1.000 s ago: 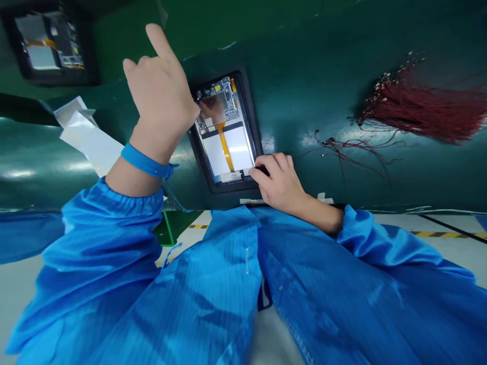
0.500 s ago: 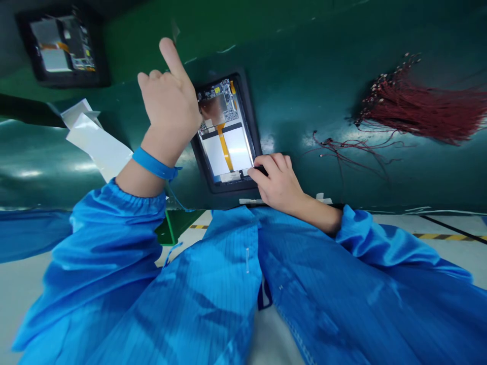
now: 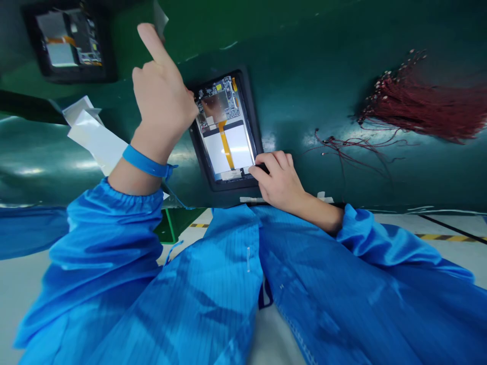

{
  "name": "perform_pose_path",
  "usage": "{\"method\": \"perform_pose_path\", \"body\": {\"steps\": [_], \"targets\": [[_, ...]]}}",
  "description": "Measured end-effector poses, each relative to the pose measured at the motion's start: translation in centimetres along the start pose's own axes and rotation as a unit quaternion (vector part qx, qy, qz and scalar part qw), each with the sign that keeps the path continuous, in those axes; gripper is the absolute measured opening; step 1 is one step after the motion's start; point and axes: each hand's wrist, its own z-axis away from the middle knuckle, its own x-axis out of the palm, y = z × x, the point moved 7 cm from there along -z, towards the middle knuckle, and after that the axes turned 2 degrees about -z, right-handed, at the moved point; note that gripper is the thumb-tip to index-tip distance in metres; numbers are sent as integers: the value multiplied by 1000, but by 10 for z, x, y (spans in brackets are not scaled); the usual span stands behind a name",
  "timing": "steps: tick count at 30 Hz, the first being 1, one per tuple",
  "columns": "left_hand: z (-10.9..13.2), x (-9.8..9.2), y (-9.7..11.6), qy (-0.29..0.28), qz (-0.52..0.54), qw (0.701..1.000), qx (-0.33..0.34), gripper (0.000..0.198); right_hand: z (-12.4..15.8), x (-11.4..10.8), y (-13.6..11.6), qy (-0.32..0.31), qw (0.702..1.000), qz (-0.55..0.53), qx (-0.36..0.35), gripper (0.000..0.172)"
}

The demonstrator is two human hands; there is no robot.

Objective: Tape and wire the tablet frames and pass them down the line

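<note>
An opened tablet [image 3: 228,137] lies face down on the green bench, showing its circuit board [image 3: 217,104], white battery and an orange ribbon cable [image 3: 225,145]. My left hand [image 3: 163,94] is over the tablet's upper left edge, index finger stretched out with a small translucent film piece [image 3: 160,21] at its tip; the other fingers are curled. With bent fingers, my right hand [image 3: 279,177] grips the tablet's lower right corner.
Another opened tablet [image 3: 70,43] is at the upper left. White strips [image 3: 99,142] lie left of my left wrist. Loose red wires [image 3: 353,144] and a large wire bundle [image 3: 426,106] are on the right. The bench's front edge runs close to my body.
My left hand has moved up and left, and the film at its fingertip shows more clearly. My right hand stays at the tablet's corner.
</note>
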Motion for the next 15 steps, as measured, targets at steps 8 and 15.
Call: {"method": "perform_pose_path", "body": {"steps": [8,15], "targets": [[-3,7,21,12,-185,983,18,126,1,-6,-1,45,998,21,-23,27],[3,9,21,-16,-158,987,-6,119,1,-1,-1,9,1000,4,-4,29]]}}
